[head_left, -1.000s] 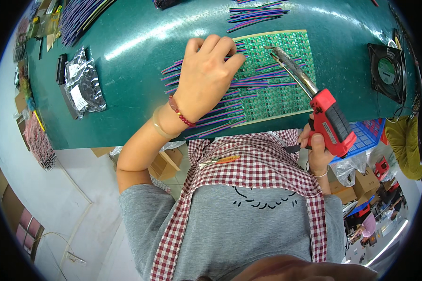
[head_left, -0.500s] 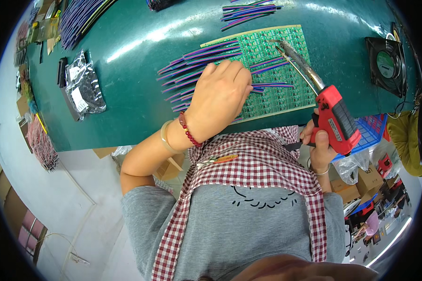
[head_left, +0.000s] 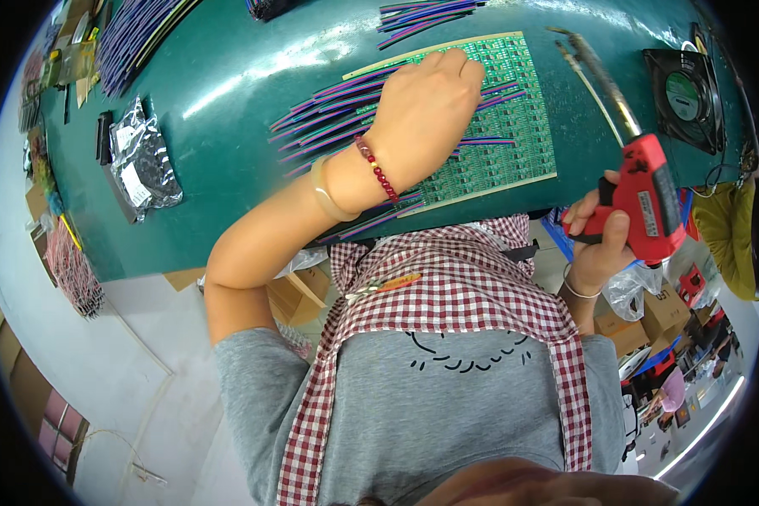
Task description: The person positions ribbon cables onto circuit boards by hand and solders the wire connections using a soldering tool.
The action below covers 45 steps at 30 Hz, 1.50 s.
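My left hand (head_left: pixel 426 110) lies flat on a green circuit board panel (head_left: pixel 514 118), pressing down on the purple and blue wires (head_left: pixel 329 118) that fan out from its left side. The fingers reach toward the board's far edge. My right hand (head_left: pixel 603 232) grips a red glue gun (head_left: pixel 645 198) by its handle at the table's near right edge. The gun's metal nozzle (head_left: pixel 594 72) points away over the green table, right of the board and not touching it.
A silver foil bag (head_left: pixel 143 160) lies at the left of the green table (head_left: pixel 228 101). More wire bundles (head_left: pixel 135 34) lie at the far left and far middle. A black fan (head_left: pixel 687 97) stands at the right. Cardboard boxes (head_left: pixel 658 316) sit on the floor.
My left hand slid across the board from its left part to the middle. The glue gun swung up, its nozzle now clear of the board on the right.
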Each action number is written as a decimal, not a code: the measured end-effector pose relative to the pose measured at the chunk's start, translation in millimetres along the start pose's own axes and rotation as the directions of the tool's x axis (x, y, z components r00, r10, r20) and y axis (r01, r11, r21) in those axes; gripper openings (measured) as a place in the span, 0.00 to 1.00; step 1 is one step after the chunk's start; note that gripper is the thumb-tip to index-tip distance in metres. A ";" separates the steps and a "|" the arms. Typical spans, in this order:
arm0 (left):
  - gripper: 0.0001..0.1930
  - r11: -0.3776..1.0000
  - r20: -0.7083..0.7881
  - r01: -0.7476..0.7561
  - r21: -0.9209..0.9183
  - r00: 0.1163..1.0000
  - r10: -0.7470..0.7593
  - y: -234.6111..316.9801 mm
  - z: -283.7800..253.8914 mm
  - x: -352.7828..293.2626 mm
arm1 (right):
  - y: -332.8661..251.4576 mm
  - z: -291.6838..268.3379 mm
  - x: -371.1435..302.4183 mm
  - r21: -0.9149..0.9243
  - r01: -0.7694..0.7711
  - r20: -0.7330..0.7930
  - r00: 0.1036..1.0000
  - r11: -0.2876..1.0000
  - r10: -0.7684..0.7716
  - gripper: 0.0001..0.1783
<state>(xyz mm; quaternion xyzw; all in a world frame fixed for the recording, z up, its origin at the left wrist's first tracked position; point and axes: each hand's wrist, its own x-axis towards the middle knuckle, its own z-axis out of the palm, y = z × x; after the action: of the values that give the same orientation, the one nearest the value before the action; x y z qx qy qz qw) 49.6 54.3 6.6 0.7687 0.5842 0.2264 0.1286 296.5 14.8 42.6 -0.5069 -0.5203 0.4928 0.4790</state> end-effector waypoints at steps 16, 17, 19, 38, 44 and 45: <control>0.08 0.979 0.019 0.164 -0.118 0.986 -0.163 -25.5 -49.3 -38.8 | 12.3 -5.2 -11.6 -0.003 -0.086 0.136 0.987 0.996 0.086 0.33; 0.08 0.979 0.020 0.169 -0.116 0.986 -0.167 -24.6 -48.6 -42.6 | 12.9 -4.5 -13.7 -0.009 -0.115 0.195 0.974 0.993 0.114 0.33; 0.08 0.990 0.026 0.135 -0.035 0.991 -0.134 -21.9 -44.7 -48.1 | 12.3 -1.3 -18.6 -0.017 -0.152 0.214 0.965 0.988 0.152 0.34; 0.11 0.946 -0.096 -0.135 0.295 0.981 0.170 -33.3 -35.3 -49.1 | 19.3 7.9 -27.8 -0.067 -0.179 0.442 0.877 0.981 0.191 0.30; 0.13 0.964 -0.142 -0.135 0.229 0.975 0.170 -37.2 -32.3 -51.0 | 17.9 8.3 -29.9 -0.037 -0.296 0.483 0.831 0.955 0.276 0.11; 0.13 0.964 -0.144 -0.133 0.228 0.975 0.169 -37.3 -32.1 -50.8 | 21.0 9.3 -31.0 -0.079 -0.222 0.465 0.854 0.972 0.233 0.20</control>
<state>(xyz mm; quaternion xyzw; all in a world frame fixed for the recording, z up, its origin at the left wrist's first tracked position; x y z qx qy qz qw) -8.6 14.2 7.1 0.7996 0.5534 0.2322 -0.0217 289.3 -16.5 21.1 -0.4351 -0.5630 0.6483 0.2711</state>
